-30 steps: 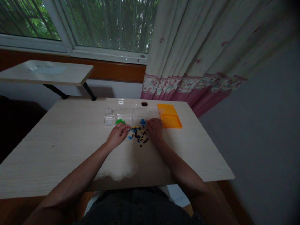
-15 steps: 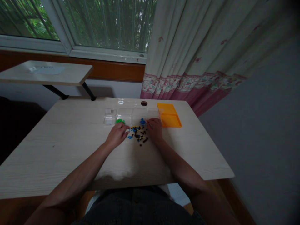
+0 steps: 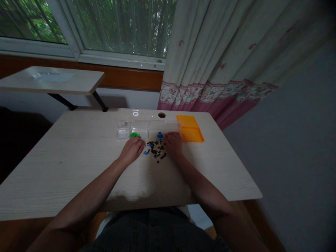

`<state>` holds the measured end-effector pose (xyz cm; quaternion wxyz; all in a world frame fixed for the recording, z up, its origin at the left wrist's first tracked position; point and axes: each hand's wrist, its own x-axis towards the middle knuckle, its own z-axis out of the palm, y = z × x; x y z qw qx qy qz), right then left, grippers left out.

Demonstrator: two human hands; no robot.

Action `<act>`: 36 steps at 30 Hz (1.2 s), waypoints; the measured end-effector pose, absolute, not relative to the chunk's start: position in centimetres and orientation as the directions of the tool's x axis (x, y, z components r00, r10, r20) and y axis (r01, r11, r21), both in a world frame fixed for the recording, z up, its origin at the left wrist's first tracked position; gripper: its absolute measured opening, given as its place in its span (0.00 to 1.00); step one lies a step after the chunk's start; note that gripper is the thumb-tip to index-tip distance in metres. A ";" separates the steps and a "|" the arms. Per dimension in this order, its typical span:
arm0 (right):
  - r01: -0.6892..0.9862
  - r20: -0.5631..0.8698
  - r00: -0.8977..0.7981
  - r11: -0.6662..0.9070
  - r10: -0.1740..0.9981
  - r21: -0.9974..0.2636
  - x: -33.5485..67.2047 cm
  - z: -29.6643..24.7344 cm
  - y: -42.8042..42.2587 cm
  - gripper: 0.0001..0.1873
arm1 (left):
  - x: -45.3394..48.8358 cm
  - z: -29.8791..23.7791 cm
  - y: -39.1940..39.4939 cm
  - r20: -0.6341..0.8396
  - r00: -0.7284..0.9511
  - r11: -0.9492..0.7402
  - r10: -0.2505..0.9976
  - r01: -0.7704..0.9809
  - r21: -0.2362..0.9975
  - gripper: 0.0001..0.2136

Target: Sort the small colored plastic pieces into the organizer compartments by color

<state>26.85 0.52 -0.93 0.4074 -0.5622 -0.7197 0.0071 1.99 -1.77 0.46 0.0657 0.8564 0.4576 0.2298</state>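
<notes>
Two colours look gathered so far: a heap of green pieces [image 3: 135, 135] lies toward the front of the second compartment from the left in the clear tray [image 3: 156, 125], and a smaller cluster of blue pieces [image 3: 160, 135] appears to sit at the front of the third. Much looks left to do, since a mixed pile [image 3: 153, 150] of dark, cream, yellow and blue bits lies loose on the table [image 3: 65, 150] in front of the tray, with one dark block [image 3: 158, 162] just apart on the near side. No green shows in that pile, so green may be finished, while blue is only partly gathered.

The left hand [image 3: 131, 149] is beside the pile's left edge, its fingers curled with the tips near it; whether they pinch a piece, I cannot tell. The right hand [image 3: 173, 144] is on the other side, fingers bent just beside the blue cluster and covering part of the tray's right end; their grip is too small to make out. Just right of it lies an orange tray [image 3: 192, 132], with no pieces visible inside.
</notes>
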 end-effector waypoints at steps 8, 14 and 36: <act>0.774 0.620 -0.272 0.550 0.736 -0.314 25.3 -0.1 -1.5 0.10 | 2.5 0.4 -1.9 0.407 0.432 -0.592 0.804 0.636 0.495 0.11; 0.690 0.622 -0.476 0.703 0.622 -0.174 23.7 0.0 -3.1 0.12 | 3.1 0.6 -2.3 0.421 0.354 -0.550 0.835 0.518 0.655 0.11; 0.731 0.653 -0.442 0.669 0.616 -0.137 23.3 0.7 -3.9 0.09 | 3.8 0.2 -2.7 0.399 0.323 -0.511 0.858 0.455 0.729 0.13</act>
